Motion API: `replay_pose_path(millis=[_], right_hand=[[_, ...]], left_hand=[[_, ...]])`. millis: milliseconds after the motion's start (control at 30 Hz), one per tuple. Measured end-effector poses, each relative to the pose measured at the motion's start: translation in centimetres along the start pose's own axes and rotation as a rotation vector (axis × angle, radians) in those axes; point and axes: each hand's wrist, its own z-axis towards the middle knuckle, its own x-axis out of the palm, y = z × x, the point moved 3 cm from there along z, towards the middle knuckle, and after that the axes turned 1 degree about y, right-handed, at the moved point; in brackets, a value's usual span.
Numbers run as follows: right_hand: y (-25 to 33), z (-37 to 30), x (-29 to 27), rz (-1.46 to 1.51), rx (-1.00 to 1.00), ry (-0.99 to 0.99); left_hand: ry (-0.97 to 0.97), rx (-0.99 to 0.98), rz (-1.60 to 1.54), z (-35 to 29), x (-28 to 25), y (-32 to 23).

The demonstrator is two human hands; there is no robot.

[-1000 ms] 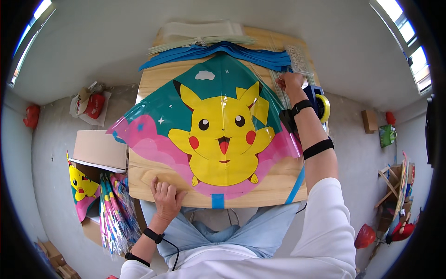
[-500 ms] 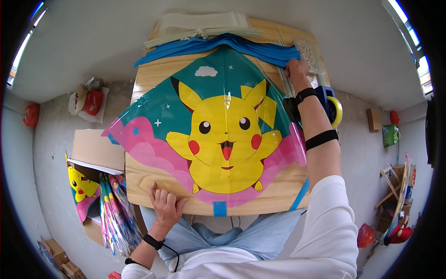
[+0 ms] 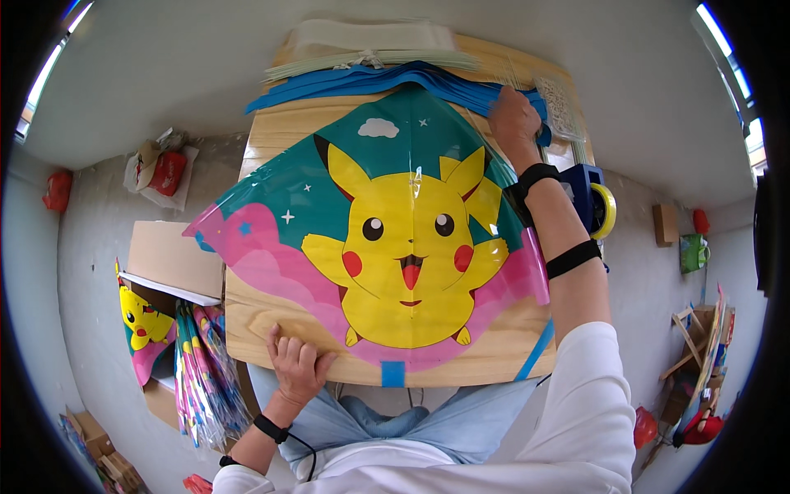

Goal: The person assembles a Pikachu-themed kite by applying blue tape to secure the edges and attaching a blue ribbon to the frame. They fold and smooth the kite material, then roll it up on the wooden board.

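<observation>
A kite sheet (image 3: 403,247) printed with a yellow cartoon character on teal and pink lies spread on the wooden table, its right edge curled up. My right hand (image 3: 515,119) is at the far right, fingers closed on the bundle of blue strips (image 3: 370,85) near its right end. One blue end hangs bent down beside the wrist. My left hand (image 3: 298,361) rests on the table's near edge, below the sheet's lower left side. Its fingers are loosely bent and apart, and it holds nothing. A strip of blue tape (image 3: 393,374) sits on the near edge.
Thin pale rods (image 3: 387,60) lie behind the blue strips, near a clear tray of small white pieces (image 3: 559,107). A blue tape dispenser (image 3: 586,198) with yellow tape stands right of my forearm. Left of the table, an open cardboard box (image 3: 177,259) holds wrapped kites (image 3: 202,370).
My right hand has shifted slightly left and farther away along the blue strips, whose right end now bends down. The sheet's right edge has curled more. My left hand stays in place.
</observation>
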Motion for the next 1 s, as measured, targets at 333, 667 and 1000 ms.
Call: replay_pose_path(millis=[333,667,1000], right_hand=[[10.7,-0.3,2.4,0.169,-0.437,-0.186],[13.6,0.5,3.6,0.077,-0.506,-0.136],[-2.9,0.2,0.9,0.025,0.186,0.027]], left_hand=[[0.002,0.001,-0.016,-0.2,0.1,0.2],[0.004,-0.020,-0.023,0.0,-0.1,0.2],[-0.032,-0.018,-0.024,-0.1,0.3,0.1]])
